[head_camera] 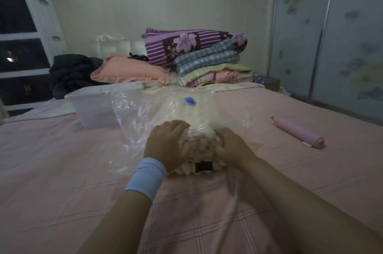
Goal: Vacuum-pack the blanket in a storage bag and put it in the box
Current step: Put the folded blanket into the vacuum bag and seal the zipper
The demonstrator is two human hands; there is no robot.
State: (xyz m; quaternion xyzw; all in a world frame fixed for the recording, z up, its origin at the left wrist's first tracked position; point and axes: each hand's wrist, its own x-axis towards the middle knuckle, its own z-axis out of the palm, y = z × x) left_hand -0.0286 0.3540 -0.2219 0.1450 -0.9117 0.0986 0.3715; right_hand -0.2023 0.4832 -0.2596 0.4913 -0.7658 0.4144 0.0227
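The left hand (167, 144) and right hand (233, 147) each grip the near end of the cream blanket (202, 149), fingers curled into it. The blanket lies on the bed (62, 171), partly inside the clear storage bag (132, 113). Risk: bulk left at the mouth would likely prevent sealing.

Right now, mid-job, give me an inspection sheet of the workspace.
Surface: bed, pink checked sheet.
Job's things: cream blanket partly inside clear storage bag, blue valve on top; clear box behind, left; pink cylinder lying right.
Clutter: folded bedding stack, pillow, dark clothes at the headboard.
Grippers: left hand and right hand grip the blanket at the bag's mouth.
Cables: nothing seen.
Surroundings: drawer unit left, wardrobe right.
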